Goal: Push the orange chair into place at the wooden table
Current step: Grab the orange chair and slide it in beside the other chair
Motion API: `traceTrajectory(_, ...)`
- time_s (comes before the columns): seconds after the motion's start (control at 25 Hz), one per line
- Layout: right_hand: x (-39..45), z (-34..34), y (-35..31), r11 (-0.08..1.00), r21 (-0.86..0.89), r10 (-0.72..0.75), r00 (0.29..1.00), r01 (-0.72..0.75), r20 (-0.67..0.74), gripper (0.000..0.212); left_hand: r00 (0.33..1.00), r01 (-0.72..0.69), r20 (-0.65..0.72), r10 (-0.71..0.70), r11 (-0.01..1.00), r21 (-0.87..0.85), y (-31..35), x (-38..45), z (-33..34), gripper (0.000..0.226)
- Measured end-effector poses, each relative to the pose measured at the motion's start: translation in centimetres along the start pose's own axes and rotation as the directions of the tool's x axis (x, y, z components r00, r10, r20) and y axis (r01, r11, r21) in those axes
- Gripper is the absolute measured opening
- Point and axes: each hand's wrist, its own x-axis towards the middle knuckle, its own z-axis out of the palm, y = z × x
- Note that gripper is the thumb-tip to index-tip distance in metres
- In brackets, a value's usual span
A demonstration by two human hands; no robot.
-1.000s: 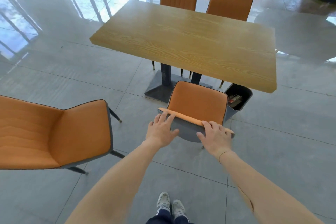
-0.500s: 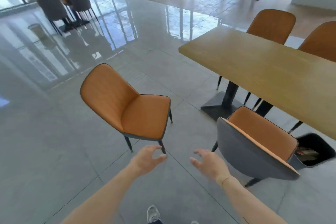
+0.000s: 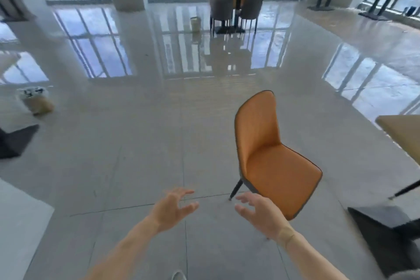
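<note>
Both your left hand [image 3: 171, 209] and right hand [image 3: 261, 213] hang empty with fingers spread wide, just short of the orange chair [image 3: 270, 154]. It stands alone on the tiled floor [image 3: 136, 154], its seat facing the wooden counter [image 3: 402, 134] at the right edge, well apart. Step round behind the backrest, grip both its top corners, and push evenly so the legs slide straight.

— What can't I see well?
— The wooden table [image 3: 400, 134] is cut off at the right edge. My right hand [image 3: 261, 213] hides the orange chair's [image 3: 270, 154] near corner. The far chairs [image 3: 234, 7] look blurry.
</note>
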Motion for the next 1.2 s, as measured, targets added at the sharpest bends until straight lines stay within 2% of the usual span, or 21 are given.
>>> traceTrajectory(0.12,5.3,1.6,-5.0,0.999,-0.041,-0.032,0.999,0.033,0.033,0.037,0.997,0.06,-0.043,-0.065,0.991,-0.121,-5.0,0.8,-5.3,0.048)
traceTrajectory(0.32,13.1,2.3,-11.3,0.996,-0.058,-0.067,0.996,0.071,0.056,0.038,0.992,0.083,-0.082,-0.092,0.991,-0.107,-10.2,4.4,-12.1,0.051)
traceTrajectory(0.48,18.5,0.9,-12.6,0.997,-0.032,-0.064,0.997,0.065,0.041,0.037,0.995,0.068,-0.063,-0.074,0.993,-0.092,-11.5,10.1,-15.8,0.047)
traceTrajectory(0.72,28.7,-4.2,-10.2,1.0,0.015,0.006,0.999,-0.006,-0.048,0.041,1.0,0.0,0.014,0.001,0.997,-0.075,-9.7,23.3,-19.4,0.048)
traceTrajectory(0.92,37.9,-10.9,-8.0,0.992,0.081,0.112,0.981,-0.1,-0.156,0.044,0.993,-0.04,0.108,0.042,0.999,-0.025,-5.7,36.9,-22.1,0.049)
traceTrajectory(1.12,43.5,-16.4,-5.0,0.968,0.127,0.245,0.93,-0.218,-0.274,0.043,0.953,-0.194,0.244,0.18,0.98,0.036,0.5,48.0,-21.8,0.054)
traceTrajectory(1.2,44.9,-17.7,-3.4,0.947,0.149,0.317,0.898,-0.284,-0.304,0.042,0.916,-0.272,0.325,0.236,0.96,0.068,3.1,52.5,-21.2,0.056)
